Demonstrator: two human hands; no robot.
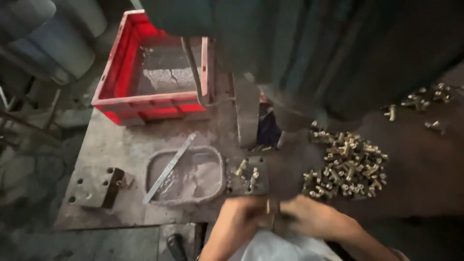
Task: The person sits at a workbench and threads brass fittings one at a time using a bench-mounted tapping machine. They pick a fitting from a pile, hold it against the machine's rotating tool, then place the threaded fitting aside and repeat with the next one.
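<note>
Head view: upright brass fitting (268, 207) between both hands.

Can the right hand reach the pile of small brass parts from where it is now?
Probably yes. The right hand is just below the pile of brass parts, and only bare table lies between them. Both hands seem to hold a small piece, blurred.

A single head-worn camera looks steeply down, close over the grimy metal workbench (121, 145) edge.
</note>
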